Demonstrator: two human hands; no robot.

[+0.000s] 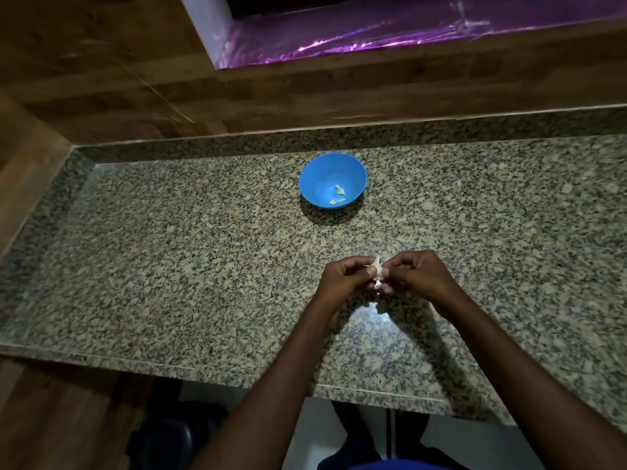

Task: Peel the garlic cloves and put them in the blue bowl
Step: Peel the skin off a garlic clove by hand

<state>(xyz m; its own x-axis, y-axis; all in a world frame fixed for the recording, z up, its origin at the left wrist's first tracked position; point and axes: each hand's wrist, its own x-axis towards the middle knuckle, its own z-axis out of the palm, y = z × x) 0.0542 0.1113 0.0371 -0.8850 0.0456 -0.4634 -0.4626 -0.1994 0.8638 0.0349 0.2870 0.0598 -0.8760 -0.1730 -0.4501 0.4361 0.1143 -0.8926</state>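
Observation:
A blue bowl (317, 174) stands on the granite counter, toward the back, with a few pale peeled garlic pieces (339, 190) lying at its bottom. Closer to me, over the counter's middle, my left hand (342, 281) and my right hand (419, 276) meet fingertip to fingertip. Between them they pinch a small white garlic clove (377, 271) with papery skin sticking up from it. Most of the clove is hidden by my fingers.
The speckled granite counter (203, 259) runs wide to both sides, with a raised granite lip at the back and left. Brown wooden panelling (101, 79) rises behind it. A purple-lit recess (373, 39) sits above. The counter's front edge lies under my forearms.

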